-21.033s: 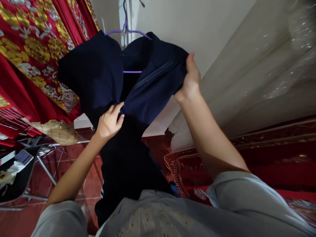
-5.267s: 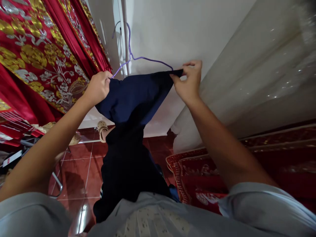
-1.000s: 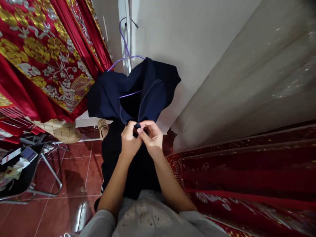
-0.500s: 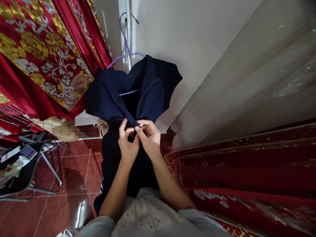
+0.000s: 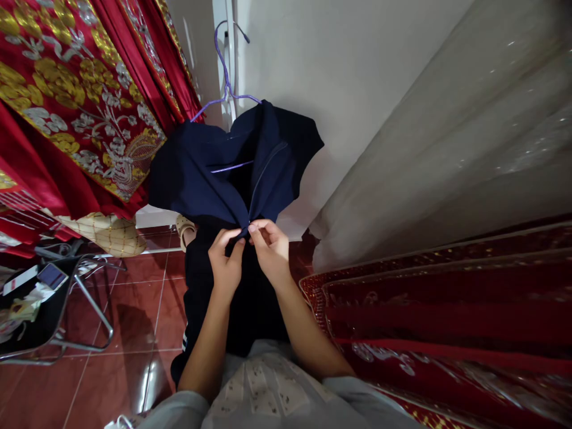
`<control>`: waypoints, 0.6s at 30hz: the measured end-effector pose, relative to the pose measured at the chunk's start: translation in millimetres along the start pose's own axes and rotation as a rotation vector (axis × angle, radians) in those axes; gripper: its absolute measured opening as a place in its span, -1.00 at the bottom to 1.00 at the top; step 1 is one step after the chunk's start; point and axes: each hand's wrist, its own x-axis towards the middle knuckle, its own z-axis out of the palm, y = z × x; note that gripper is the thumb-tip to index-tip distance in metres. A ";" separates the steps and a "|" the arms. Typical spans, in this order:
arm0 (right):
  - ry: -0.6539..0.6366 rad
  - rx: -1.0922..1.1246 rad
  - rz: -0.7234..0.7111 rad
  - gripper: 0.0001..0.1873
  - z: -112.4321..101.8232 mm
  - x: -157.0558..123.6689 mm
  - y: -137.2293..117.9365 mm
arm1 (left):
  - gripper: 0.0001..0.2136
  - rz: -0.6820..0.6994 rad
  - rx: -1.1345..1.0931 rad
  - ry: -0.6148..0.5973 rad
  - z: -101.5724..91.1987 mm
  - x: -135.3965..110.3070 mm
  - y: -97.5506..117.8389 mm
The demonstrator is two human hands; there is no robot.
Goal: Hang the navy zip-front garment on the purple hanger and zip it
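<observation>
A navy zip-up jacket hangs on a purple wire hanger, its front spread in a V above my hands. My left hand pinches the jacket's front edge between thumb and fingers. Close beside it, my right hand is closed at the lower end of the zipper, thumb against the fingers. The zip pull itself is too small and covered to make out. Both hands meet at the jacket's middle, almost touching. Dark cloth falls below them.
Red embroidered cloth hangs at left, and more red fabric lies at right below a pale sheer drape. A black folding chair holds a phone and papers. A beige clog shows behind the jacket.
My left hand has shifted a little left and down, its raised fingers now closed on the jacket's edge. The jacket and hanger have moved slightly left. My right hand stays at the zipper.
</observation>
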 end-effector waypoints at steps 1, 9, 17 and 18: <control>-0.013 -0.015 -0.012 -0.79 0.0 -0.7 -0.8 | -0.90 -0.005 -0.001 0.006 -0.5 0.2 -0.9; -0.189 -0.134 -0.133 -0.83 -4.7 -5.6 -9.9 | -0.87 0.074 0.083 0.037 1.5 3.9 7.7; -0.136 -0.213 -0.270 -0.85 -8.7 0.6 -4.6 | -0.88 0.086 0.142 -0.011 -6.0 5.5 16.2; -0.127 -0.223 -0.307 -0.86 -8.7 1.7 -4.7 | -0.88 0.079 0.140 -0.025 -6.5 5.2 17.2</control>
